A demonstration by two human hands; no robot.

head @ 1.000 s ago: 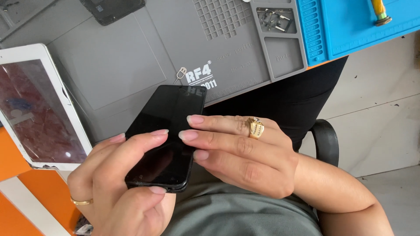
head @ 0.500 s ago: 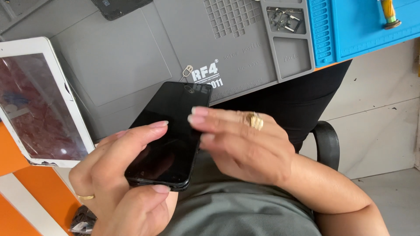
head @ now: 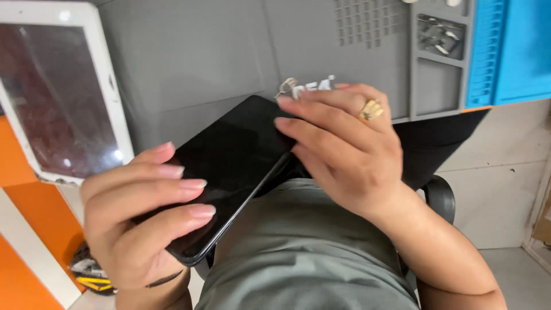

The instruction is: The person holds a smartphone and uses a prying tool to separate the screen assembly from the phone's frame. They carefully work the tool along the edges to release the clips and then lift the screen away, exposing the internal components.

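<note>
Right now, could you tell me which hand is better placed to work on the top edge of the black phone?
The right hand, probably. Its fingertips already rest on the upper end of the black phone, while the left hand wraps the lower end in a steady grip, supporting it above the grey mat.

Bench top is covered by a grey work mat (head: 218, 63) with a moulded grid of small square pockets (head: 367, 23) and two rectangular tray compartments at its right edge. Upper compartment (head: 441, 35) holds small metal parts, too small to identify; lower compartment (head: 439, 86) shows nothing. Blue ribbed mat (head: 511, 51) butts against the grey one on the right. White-framed tablet (head: 57, 97) lies screen-up at left, partly on the grey mat. Orange surface (head: 34, 229) shows below the tablet.
</note>
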